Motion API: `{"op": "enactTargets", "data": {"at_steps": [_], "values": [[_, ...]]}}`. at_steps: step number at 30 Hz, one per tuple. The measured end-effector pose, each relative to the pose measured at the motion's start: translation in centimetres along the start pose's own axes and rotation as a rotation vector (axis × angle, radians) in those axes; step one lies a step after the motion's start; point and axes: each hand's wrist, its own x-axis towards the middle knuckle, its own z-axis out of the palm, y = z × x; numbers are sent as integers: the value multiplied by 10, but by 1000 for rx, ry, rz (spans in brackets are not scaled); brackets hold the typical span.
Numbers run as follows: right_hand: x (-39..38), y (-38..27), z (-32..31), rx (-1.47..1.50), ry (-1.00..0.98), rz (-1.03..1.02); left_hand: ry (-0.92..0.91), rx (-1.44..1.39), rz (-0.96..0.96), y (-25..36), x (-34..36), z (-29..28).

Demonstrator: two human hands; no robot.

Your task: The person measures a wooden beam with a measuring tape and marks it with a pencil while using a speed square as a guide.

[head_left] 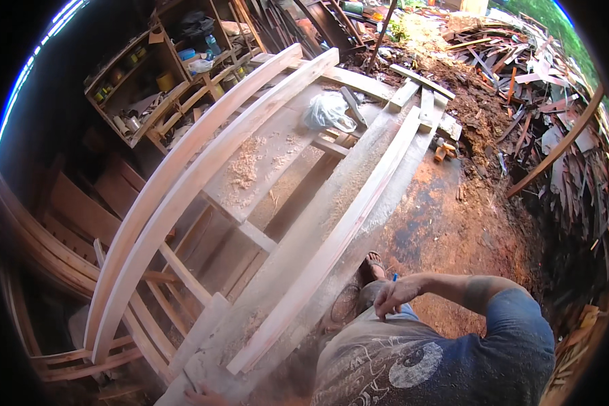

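My right hand [392, 298] is held close to my waist, by the hem of my dusty dark shirt [392, 358]. Its fingers are closed, and a small blue tip [395, 277] sticks out above them, like the end of a slim pen. Only part of my left hand [206, 396] shows at the bottom edge, low over the near end of the workbench [311, 210]; its fingers are blurred. A thin dark thing [191, 380] lies against it. Nearest to both hands is a long pale squared timber [331, 250], running lengthwise along the bench.
Two long curved beams [183, 179] lie across the bench's left side. Wood shavings [247, 166] and a clear plastic bag [328, 111] rest on it. Shelves [139, 84] stand at the back left. Scrap wood [555, 128] is heaped at the right, beside the dirt floor [446, 237].
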Motion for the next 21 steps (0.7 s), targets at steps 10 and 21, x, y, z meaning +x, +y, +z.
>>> {"op": "enactTargets", "data": {"at_steps": [10,21], "values": [[-96,-128,-325,-245,452,71,181,-470,-54,270,51,-179],[-14,-82,-742,-899,1105,169,-254,-722,77,579,0,-290]]}}
